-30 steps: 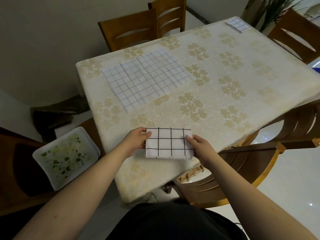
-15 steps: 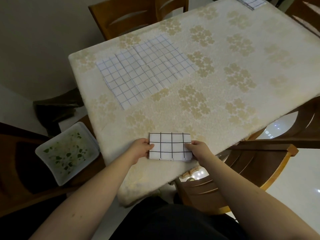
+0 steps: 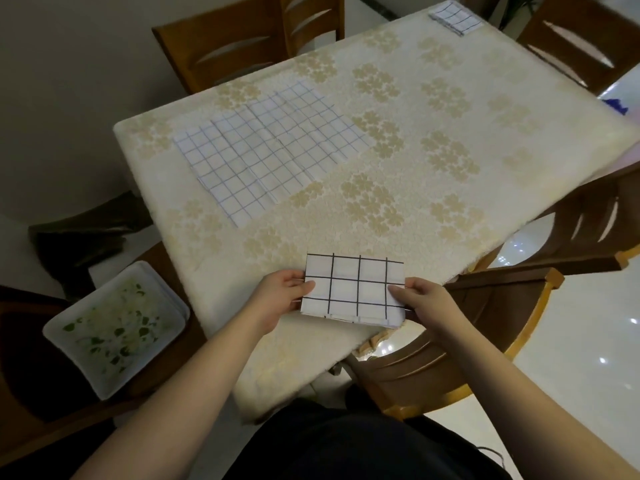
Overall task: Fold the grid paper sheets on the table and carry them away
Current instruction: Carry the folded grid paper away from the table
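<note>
Fingers of the left hand (image 3: 281, 296) pinch the left edge of a folded white paper sheet with a bold black grid (image 3: 353, 291), thumb on top, other fingers underneath. Fingers of the right hand (image 3: 425, 301) pinch its right edge the same way, thumb tip (image 3: 394, 291) on the upper face. Folded sheet sits between both sets of fingers, over the near edge of the counter under a cream flower-patterned tablecloth (image 3: 433, 174); layered edges show along its near side; cannot tell if it touches the cloth. Beyond the fingers, well apart, a large unfolded white sheet with a thin blue grid (image 3: 266, 152) lies flat, creased. Far beyond the right-hand fingers, at the far corner, a small folded grid paper stack (image 3: 454, 18). Left of the left-hand fingers, lower down, a white rectangular tray with green specks (image 3: 116, 329). Brown wooden chair (image 3: 485, 306) just right of the right-hand fingers; another wooden chair (image 3: 249, 43) at the far side.
</note>
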Tool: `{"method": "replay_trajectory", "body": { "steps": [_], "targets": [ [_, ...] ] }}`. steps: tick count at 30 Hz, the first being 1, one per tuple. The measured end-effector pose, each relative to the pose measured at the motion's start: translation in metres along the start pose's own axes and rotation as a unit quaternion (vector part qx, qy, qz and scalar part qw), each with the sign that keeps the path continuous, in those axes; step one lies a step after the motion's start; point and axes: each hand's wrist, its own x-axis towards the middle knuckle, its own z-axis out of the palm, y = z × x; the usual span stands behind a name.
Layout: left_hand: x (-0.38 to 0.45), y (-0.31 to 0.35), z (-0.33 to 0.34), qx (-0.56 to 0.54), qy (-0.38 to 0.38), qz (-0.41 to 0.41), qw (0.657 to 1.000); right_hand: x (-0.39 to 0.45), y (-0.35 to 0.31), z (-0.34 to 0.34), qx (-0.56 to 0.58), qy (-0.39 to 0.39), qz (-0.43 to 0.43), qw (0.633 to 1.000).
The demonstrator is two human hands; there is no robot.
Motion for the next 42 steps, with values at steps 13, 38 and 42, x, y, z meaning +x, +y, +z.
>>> {"method": "replay_trajectory", "body": {
  "steps": [13,38,42],
  "targets": [
    [-0.079,0.072,0.108,0.117,-0.127,0.091,0.981,-0.136,0.0,-0.077,0.146,0.17,-0.08,0.971],
    [-0.192,0.015,0.445,0.275,-0.307,0.108,0.905,-0.302,0.139,-0.346,0.338,0.356,-0.098,0.866],
    [-0.189,0.02,0.475,0.232,-0.324,0.103,0.911,-0.297,0.141,-0.368,0.34,0.362,-0.105,0.862]
  ]
}}
